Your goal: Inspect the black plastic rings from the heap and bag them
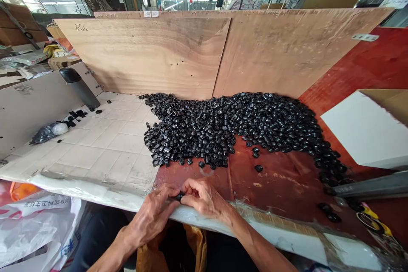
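Both hands meet at the table's front edge around one small black plastic part (179, 196). My left hand (155, 210) pinches it from the left, thumb and fingers closed. From the other side, my right hand (204, 199) grips it with curled fingertips, which hide much of it. Beyond the hands spreads a large pile of small black ring-shaped parts (194, 127), heaped against the wooden back board. A few loose ones lie at the pile's near edge, and the closest are a short way in front of my fingers.
A dark bottle (81, 89) and a knotted plastic bag (46, 132) stand at the left. On the right are a white box (366, 129), a grey metal bar (376, 187) and yellow-handled scissors (376, 221). Plywood boards (153, 55) wall off the back. An open yellow-brown bag (148, 257) hangs below the edge.
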{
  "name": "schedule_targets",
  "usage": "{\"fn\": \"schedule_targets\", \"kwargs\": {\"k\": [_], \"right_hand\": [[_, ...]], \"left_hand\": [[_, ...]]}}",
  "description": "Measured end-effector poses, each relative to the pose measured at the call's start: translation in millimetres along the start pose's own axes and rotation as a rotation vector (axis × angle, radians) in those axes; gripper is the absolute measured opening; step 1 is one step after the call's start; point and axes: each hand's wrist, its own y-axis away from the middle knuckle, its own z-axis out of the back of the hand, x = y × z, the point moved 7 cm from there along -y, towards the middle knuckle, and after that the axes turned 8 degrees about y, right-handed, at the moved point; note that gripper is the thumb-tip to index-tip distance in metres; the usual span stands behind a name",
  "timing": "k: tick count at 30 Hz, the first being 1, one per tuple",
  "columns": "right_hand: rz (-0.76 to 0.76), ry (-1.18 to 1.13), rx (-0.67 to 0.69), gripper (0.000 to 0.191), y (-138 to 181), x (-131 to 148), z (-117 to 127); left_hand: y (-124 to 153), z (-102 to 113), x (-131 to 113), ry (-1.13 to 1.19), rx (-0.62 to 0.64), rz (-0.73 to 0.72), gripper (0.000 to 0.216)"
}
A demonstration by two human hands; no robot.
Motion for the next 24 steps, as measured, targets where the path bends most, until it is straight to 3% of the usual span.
{"fn": "schedule_targets", "kwargs": {"k": [2, 3, 5, 7, 9, 12, 18, 24], "right_hand": [[0.021, 0.083, -0.087, 0.019, -2, -3, 6], [0.021, 0.141, -0.211, 0.020, -3, -6, 14], [0.005, 0.276, -0.516, 0.011, -1, -15, 33], [0.021, 0.408, -0.668, 0.025, 0, -25, 40], [0.065, 0.498, -0.649, 0.039, -4, -33, 36], [0.080, 0.546, -0.608, 0.041, -7, -42, 31], [-0.002, 0.596, -0.663, 0.035, -3, -47, 35], [-0.039, 0.679, -0.651, 0.023, 0, -47, 37]], "left_hand": [[-2, -5, 0, 0.027, 0.246, 0.150, 0.005], [-7, -6, 3, 0.027, 0.291, 0.221, 0.005], [-25, 1, 14, -0.051, 0.139, 0.282, 0.010], [-48, 6, 26, -0.167, -0.087, 0.243, 0.018], [-67, -1, 39, -0.267, -0.196, 0.170, 0.035], [-81, -15, 53, -0.334, -0.185, 0.094, 0.023], [-65, -20, 44, -0.299, -0.098, -0.012, 0.026], [-73, -26, 41, -0.347, -0.112, 0.037, 0.033]]}}
